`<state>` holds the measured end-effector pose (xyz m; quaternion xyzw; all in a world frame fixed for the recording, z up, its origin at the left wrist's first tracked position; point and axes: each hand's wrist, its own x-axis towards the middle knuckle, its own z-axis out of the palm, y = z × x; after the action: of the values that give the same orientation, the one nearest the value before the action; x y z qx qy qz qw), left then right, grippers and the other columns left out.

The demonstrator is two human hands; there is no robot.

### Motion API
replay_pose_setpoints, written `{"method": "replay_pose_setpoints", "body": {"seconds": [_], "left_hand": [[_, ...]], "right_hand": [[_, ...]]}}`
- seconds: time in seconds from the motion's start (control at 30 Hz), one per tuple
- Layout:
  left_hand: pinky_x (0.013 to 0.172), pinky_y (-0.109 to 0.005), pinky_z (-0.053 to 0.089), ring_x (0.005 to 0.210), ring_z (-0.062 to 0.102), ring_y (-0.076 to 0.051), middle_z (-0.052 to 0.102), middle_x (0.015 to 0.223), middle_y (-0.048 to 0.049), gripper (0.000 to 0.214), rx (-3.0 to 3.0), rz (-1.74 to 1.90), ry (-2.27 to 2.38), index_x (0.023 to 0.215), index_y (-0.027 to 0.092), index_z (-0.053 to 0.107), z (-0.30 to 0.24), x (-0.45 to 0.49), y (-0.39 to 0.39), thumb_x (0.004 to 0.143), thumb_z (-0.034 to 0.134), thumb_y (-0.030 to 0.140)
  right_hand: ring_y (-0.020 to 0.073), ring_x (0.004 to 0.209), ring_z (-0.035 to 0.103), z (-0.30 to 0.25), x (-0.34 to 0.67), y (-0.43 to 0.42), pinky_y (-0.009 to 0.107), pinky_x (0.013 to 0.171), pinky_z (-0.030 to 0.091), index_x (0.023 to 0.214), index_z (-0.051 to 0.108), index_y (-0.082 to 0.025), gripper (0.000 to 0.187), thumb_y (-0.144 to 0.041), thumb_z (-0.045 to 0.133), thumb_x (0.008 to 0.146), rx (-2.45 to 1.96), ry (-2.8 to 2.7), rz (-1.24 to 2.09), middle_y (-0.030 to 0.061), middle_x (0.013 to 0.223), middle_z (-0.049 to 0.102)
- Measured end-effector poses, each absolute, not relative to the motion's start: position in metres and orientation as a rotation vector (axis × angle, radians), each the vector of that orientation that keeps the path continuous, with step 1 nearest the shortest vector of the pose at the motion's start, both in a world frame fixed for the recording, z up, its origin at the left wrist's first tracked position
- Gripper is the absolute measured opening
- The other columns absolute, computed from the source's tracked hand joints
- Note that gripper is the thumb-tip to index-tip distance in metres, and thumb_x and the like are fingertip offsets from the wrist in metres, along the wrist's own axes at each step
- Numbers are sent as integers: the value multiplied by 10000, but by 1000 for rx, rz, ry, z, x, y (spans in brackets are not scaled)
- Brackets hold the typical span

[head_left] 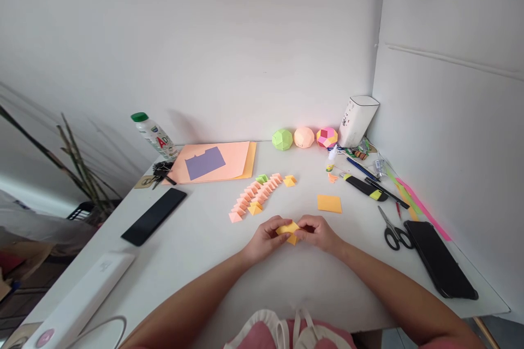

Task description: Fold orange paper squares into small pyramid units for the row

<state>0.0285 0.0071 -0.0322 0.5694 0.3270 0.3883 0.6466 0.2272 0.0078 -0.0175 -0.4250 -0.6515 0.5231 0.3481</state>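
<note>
Between my two hands is a folded yellow-orange paper piece, held low over the near middle of the white table. My left hand pinches its left side, thumb in front and fingers behind. On its right side my right hand is closed on the same piece; some of its fingertips are hidden. Just beyond my hands, small folded peach paper units stand in two slanting rows, with a few yellow and green ones among them. A flat stack of yellow-orange paper lies to the right of the rows.
Scissors, a utility knife and a black phone lie on the right. Paper balls stand along the wall near a glue bottle. Peach sheets, a bottle and a dark slab are left.
</note>
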Motion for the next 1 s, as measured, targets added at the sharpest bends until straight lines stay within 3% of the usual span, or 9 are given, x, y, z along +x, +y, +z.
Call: {"method": "replay_pose_setpoints", "body": {"seconds": [0.2, 0.5, 0.63, 1.0], "left_hand": [[593, -260, 427, 668, 509, -135, 511, 783, -15, 282, 1423, 870, 880, 972, 205, 659, -32, 29, 7, 780, 612, 406], [690, -302, 474, 772, 596, -194, 664, 853, -69, 300, 1429, 801, 922, 914, 167, 668, -25, 30, 6, 797, 582, 430], [693, -300, 473, 773, 601, -193, 677, 871, -72, 294, 1417, 793, 918, 924, 162, 669, -25, 30, 6, 802, 579, 415], [650, -279, 457, 731, 580, -179, 672, 842, -63, 308, 1501, 795, 940, 937, 174, 694, -28, 29, 6, 816, 554, 420]], "right_hand": [[114, 552, 397, -13, 226, 6, 249, 521, 356, 655, 573, -180, 260, -417, 627, 749, -1146, -1673, 1330, -25, 608, 468], [113, 576, 447, -20, 226, 7, 245, 542, 388, 739, 536, -189, 278, -427, 674, 702, -1178, -1531, 1420, -35, 655, 499], [130, 630, 496, -22, 226, 7, 259, 583, 419, 828, 580, -185, 267, -409, 672, 716, -1154, -1521, 1433, -7, 722, 558], [159, 688, 542, -21, 226, 10, 286, 637, 451, 794, 649, -176, 265, -434, 656, 735, -1148, -1530, 1433, 27, 760, 614]]}}
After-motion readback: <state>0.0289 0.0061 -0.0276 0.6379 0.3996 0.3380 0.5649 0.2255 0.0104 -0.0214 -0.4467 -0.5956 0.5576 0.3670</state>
